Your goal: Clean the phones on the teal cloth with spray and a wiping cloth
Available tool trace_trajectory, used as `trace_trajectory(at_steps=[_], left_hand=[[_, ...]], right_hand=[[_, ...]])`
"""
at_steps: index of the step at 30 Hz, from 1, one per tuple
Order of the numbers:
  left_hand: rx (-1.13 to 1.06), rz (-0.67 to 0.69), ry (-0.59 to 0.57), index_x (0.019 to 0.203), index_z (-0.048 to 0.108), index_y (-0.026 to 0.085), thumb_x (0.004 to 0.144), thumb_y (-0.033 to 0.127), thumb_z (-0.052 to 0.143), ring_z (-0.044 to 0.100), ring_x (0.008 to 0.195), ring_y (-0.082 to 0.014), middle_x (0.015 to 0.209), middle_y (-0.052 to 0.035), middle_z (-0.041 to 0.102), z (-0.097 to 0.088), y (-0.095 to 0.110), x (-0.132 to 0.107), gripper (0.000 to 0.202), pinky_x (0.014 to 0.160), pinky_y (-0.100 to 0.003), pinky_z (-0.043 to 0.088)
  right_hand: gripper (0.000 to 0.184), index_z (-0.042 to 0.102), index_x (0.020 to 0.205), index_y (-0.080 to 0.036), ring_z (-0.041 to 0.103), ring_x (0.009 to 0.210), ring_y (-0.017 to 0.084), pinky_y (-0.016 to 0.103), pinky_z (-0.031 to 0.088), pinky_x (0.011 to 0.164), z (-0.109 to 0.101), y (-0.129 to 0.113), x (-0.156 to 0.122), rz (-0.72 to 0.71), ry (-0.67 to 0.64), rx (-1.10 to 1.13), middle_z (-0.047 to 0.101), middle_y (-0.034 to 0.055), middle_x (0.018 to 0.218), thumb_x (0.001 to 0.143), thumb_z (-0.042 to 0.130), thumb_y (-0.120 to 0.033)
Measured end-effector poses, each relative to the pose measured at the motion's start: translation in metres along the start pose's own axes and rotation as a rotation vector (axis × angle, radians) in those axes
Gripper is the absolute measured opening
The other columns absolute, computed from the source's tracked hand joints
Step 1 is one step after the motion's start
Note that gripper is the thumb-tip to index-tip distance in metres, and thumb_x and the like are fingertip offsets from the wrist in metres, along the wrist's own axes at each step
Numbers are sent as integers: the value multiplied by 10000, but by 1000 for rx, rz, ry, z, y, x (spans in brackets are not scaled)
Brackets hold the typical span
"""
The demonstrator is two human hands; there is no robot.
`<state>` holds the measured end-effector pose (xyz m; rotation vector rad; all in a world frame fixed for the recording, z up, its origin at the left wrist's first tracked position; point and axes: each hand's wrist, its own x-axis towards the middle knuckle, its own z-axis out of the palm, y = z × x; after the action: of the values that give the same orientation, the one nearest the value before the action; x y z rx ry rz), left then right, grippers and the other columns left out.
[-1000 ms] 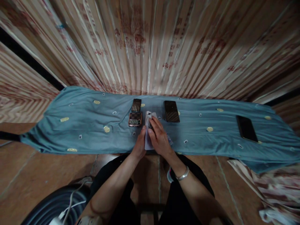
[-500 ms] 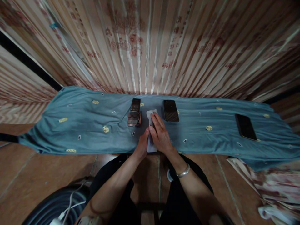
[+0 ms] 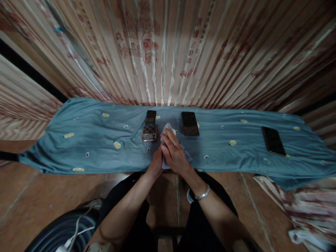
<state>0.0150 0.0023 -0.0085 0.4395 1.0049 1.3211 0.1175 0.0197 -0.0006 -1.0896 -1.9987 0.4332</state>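
Note:
Both my hands meet at the near edge of a blue cloth (image 3: pixel 86 140) spread over a low surface. My right hand (image 3: pixel 174 152) lies with fingers stretched flat on a white cloth or sheet (image 3: pixel 167 128), pressing it onto something I cannot make out. My left hand (image 3: pixel 156 164) grips the left near edge of that same white thing; its fingers are curled. A crumpled clear wrapper (image 3: pixel 187 154) shows just right of my right hand. A silver bangle (image 3: pixel 201 194) circles my right wrist.
A checkered flip phone (image 3: pixel 149 133) with a dark phone (image 3: pixel 151 117) behind it lies left of my hands. Another dark phone (image 3: pixel 189 123) rests to the right, a third (image 3: pixel 273 141) far right. Patterned drapes (image 3: pixel 168 52) hang behind. A cable and dark round object (image 3: pixel 68 231) sit at lower left.
My right hand slid back toward me along the white sheet and slightly left, with its far corner lifting. The left hand stayed at the near edge.

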Motion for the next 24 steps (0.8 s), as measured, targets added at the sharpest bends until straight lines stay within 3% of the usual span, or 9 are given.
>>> trace_trajectory(at_steps=[5,8,12,20,24], left_hand=[[127,6,-35,1031,800,151,925,379,671,640,1298,-296,1062,-120,810,0,2,-3,282,1144,-409,455],[221,-23,-59,954,807,178,910,460,688,703,1080,-283,887,-77,797,-1,0,-4,309,976,-372,524],[278,-72,-88,847,792,176,868,560,722,676,804,-232,704,-38,720,-4,-3,-5,391,772,-333,515],[167,-150,-92,819,764,146,836,580,753,706,878,-268,697,-62,700,-1,0,-7,435,800,-355,532],[88,-188,-97,949,792,149,860,547,740,726,957,-279,796,-70,757,2,1,-8,411,862,-364,548]], right_hand=[[521,478,1568,-181,316,1606,243,528,313,1323,-4,6,4,10,27,-22,429,137,1676,1081,401,-348],[526,472,1570,-180,330,1599,239,522,326,1316,-8,12,8,21,64,-24,438,142,1668,1084,383,-360],[531,470,1571,-181,378,1572,227,499,337,1311,-12,15,11,23,80,-18,475,138,1641,1090,340,-366],[547,446,1587,-193,434,1530,247,525,322,1300,-11,14,12,83,79,-59,528,132,1602,1079,339,-367],[531,464,1573,-218,462,1508,265,586,294,1284,-9,15,11,154,108,-94,566,118,1570,1079,327,-356]])
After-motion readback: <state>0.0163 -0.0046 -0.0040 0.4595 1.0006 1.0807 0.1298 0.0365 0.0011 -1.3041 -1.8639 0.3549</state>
